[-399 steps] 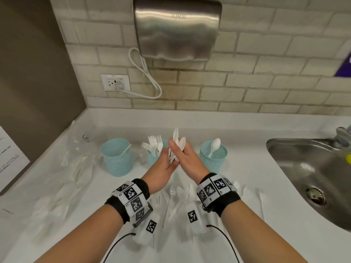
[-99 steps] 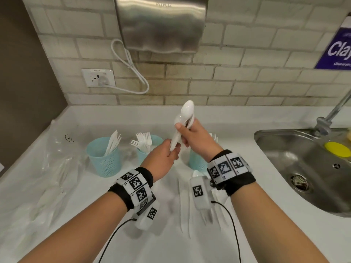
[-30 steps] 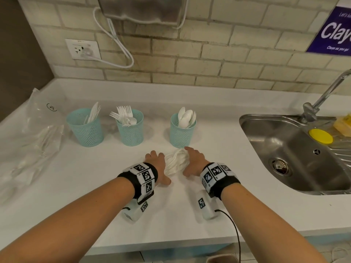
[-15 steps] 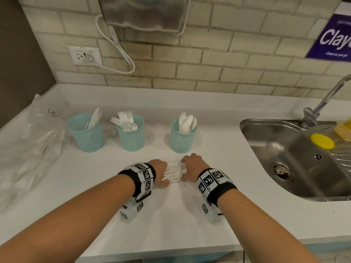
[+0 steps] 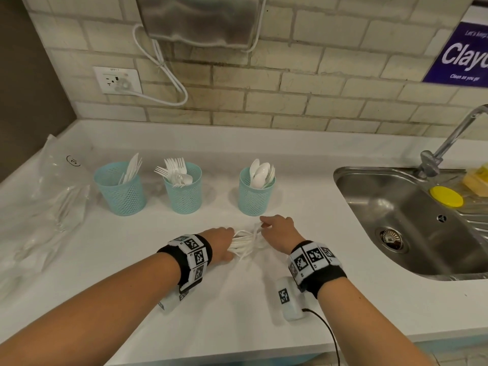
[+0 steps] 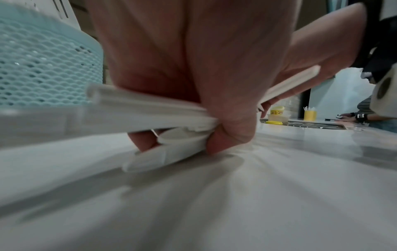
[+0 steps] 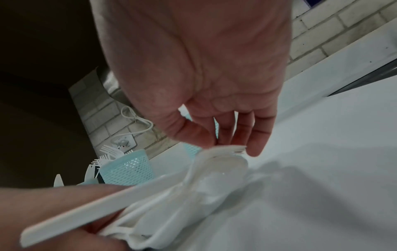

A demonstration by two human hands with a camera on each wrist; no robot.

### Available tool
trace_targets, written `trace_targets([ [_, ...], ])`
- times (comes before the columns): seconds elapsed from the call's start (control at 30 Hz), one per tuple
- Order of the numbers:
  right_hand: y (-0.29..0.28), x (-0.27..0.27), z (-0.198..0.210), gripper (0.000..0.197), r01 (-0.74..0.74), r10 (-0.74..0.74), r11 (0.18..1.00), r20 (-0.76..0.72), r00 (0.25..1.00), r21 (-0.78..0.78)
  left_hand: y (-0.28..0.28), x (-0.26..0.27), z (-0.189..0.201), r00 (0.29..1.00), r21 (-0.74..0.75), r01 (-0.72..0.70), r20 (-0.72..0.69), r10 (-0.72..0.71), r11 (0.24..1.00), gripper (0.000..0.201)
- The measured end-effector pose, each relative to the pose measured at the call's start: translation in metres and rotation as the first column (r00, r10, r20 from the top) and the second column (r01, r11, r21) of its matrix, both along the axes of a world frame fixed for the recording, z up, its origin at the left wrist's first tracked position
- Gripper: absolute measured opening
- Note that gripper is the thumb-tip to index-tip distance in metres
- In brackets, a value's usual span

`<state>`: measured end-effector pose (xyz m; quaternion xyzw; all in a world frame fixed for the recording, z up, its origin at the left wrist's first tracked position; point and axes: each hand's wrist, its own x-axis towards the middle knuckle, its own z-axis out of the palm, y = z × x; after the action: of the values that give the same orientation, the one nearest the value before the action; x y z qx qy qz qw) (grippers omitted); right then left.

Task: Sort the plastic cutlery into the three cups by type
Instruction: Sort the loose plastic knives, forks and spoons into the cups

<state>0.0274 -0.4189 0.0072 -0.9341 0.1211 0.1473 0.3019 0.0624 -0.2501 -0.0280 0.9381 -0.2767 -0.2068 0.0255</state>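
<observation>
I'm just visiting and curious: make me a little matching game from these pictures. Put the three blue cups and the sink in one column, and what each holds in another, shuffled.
Things:
1. left cup
2. middle cup
3. right cup
4. sink

Contents:
A. white spoons
B. a yellow disc
C. white forks
D. white knives

Pairs: 1-D, 2-C, 3-A, 4-B

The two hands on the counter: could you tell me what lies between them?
A bundle of white plastic cutlery lies between them on the counter: the left hand grips it, the right hand pinches one end. Head view.
</observation>
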Motion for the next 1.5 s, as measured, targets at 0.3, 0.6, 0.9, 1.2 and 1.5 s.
trace_targets([
  [0.3,0.021,-0.005,0.009,0.033,0.175,-0.357,0.858,0.317,0.879,0.483,0.032,0.007,0.009,0.994,-0.117,-0.073,-0.094,0.062,0.990,0.044],
  [0.6,0.058,0.001,0.053,0.013,0.000,-0.547,0.635,0.450,0.705,0.772,0.067,0.001,0.016,0.932,-0.496,-0.309,-0.328,0.154,0.812,0.029],
  [0.9,0.063,0.022,0.083,0.029,-0.107,-0.432,0.706,0.545,0.719,0.700,0.070,0.002,0.041,0.873,-0.736,-0.479,-0.455,0.174,0.479,0.025],
  [1.2,0.070,0.039,0.068,0.043,0.000,-0.365,0.740,0.401,0.840,0.672,0.059,0.004,0.049,0.863,-0.770,-0.491,-0.493,0.108,0.408,0.014],
  [1.5,0.068,0.049,0.063,0.039,-0.051,-0.250,0.806,0.418,0.874,0.589,0.053,0.016,0.054,0.854,-0.783,-0.513,-0.509,0.111,0.352,0.013],
])
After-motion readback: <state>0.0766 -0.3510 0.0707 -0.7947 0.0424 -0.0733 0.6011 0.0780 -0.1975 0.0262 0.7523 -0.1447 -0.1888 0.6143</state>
